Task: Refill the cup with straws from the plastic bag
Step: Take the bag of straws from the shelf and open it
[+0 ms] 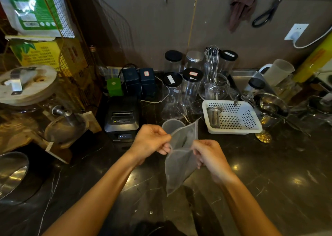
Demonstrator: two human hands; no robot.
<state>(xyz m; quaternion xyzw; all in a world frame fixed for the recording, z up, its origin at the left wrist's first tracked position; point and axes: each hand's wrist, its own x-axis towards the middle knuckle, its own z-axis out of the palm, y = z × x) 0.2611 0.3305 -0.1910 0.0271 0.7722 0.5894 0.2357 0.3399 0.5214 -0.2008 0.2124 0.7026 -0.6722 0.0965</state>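
Plastic bag (181, 156) hangs over the dark counter (269, 172), pinched at its top by left hand (150, 140) and right hand (209, 154), near the cup (171, 126).

Cup (172, 126) half hidden behind bag (180, 160) (contents unclear).

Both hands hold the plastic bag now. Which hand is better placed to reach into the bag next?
Probably the right hand. It pinches the plastic bag only at its open edge, so it could slip inside, while the left hand grips the other edge, nearer the cup. No straws are clearly visible.
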